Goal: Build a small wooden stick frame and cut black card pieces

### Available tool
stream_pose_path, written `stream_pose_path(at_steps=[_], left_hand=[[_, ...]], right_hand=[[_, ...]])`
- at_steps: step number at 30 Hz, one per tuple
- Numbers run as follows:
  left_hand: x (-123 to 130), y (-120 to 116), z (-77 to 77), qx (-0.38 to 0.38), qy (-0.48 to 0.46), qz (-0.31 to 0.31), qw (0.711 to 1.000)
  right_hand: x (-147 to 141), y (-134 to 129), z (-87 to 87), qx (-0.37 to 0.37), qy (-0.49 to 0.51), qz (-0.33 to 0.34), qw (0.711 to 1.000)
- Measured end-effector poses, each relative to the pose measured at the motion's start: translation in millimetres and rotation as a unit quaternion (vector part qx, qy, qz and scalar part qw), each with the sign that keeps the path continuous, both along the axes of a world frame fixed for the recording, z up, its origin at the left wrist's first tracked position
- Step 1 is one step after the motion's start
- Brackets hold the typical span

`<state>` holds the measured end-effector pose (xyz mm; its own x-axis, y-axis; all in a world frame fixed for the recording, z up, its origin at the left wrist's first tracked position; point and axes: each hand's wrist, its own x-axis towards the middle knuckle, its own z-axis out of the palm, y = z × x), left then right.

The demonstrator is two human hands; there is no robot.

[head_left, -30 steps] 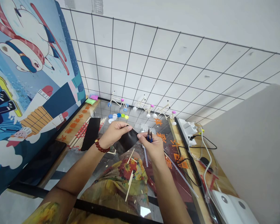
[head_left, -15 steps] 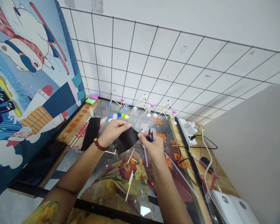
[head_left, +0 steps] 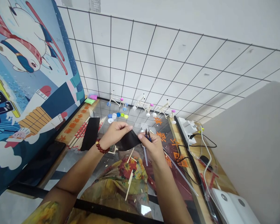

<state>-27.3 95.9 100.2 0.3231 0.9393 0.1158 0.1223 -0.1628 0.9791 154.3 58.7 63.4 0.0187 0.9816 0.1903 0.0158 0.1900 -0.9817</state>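
A black strip of thin sheet material (head_left: 130, 140) is pinched between my two hands above the glass tabletop. My left hand (head_left: 116, 132), with a red bead bracelet at the wrist, grips its upper left edge between thumb and fingers. On the other side, my right hand (head_left: 151, 143) pinches the right corner. Dark-tipped blue cutters (head_left: 147, 135) show by the right fingers; whether they are held or lie behind is unclear. Another black strip (head_left: 90, 133) lies left of my hands on red-and-white wrapped sticks (head_left: 78, 137). Loose wooden sticks (head_left: 129, 186) and scraps lie nearer me.
Several small stick models with coloured caps (head_left: 142, 105) stand along the back by the wire grid. Loose bottle caps (head_left: 114, 116) sit in front of them. A power strip with cables (head_left: 189, 129) runs along the right edge. A printed panel (head_left: 32, 77) stands at left.
The black strip has tilted slightly and its lower edge has risen a little between my hands. The cutters' tips have shifted slightly left. Both hands keep their pinch.
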Motion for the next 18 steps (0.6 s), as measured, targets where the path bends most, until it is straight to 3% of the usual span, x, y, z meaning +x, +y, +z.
stream_pose_path(at_steps=[4,10,18], left_hand=[[0,1,0.6,-0.01,-0.022,-0.017,1.0],[2,2,-1.5,-0.076,-0.052,-0.096,0.991],[4,0,-5.1,-0.114,-0.13,-0.016,0.985]], right_hand=[[-1,0,-0.5,-0.011,-0.008,-0.014,1.0],[-5,-4,7.9,0.006,-0.043,-0.022,0.999],[-9,-7,15.6,0.023,-0.09,-0.037,0.995]])
